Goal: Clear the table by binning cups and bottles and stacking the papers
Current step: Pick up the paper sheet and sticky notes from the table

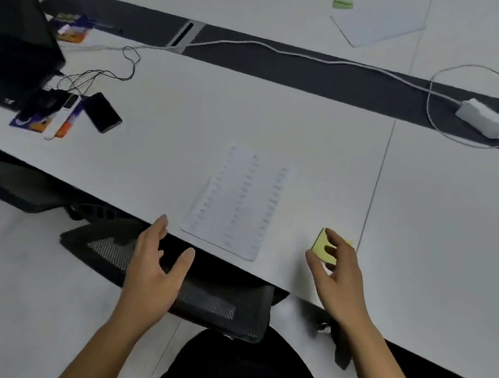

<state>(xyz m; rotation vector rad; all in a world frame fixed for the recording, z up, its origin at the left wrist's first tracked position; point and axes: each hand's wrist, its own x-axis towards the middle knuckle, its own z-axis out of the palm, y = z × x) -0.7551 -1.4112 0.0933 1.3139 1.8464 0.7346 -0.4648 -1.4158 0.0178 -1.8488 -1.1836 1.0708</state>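
A dark laptop (10,40), phone (102,112), white charger (481,119) and mesh chair (196,293).

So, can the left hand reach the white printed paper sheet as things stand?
Probably yes: the left hand is open just left of the white printed paper sheet, nothing lying between them.

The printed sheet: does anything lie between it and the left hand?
Nothing visible does. The left hand is open at the edge of the table, with only bare surface before the printed sheet. The yellow sticky pad lies on the far side, by the right hand.
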